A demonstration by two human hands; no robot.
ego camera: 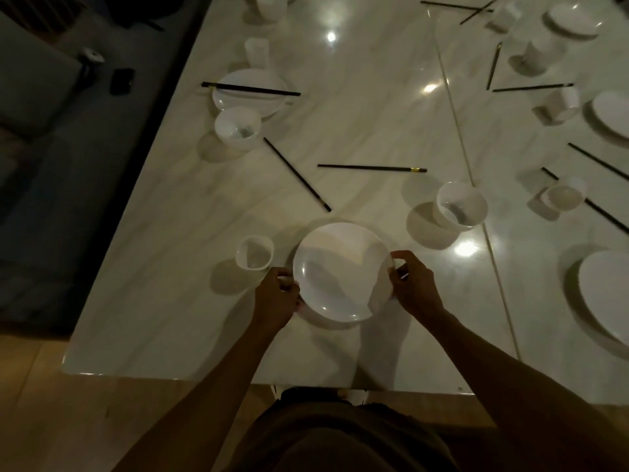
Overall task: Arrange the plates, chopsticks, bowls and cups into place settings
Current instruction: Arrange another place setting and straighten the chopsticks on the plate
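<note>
A white plate (340, 270) lies near the front edge of the white marble table (357, 131). My left hand (274, 298) grips its left rim and my right hand (413, 284) grips its right rim. A small white cup (254, 252) stands just left of the plate. Beyond the plate lie two loose black chopsticks, one slanted (296, 174) and one level (371, 168). A white bowl (461, 205) stands to the right of them. At the far left, a pair of chopsticks (250, 89) lies across another plate (250, 103), with a bowl (237, 126) in front and a cup (257, 52) behind.
Right of a seam (463, 148) in the table are more plates (609, 298), overturned cups (558, 103) and scattered chopsticks (532, 86). The table's left edge drops to a dark floor with a sofa (30, 83). The wooden floor (68, 420) shows below the front edge.
</note>
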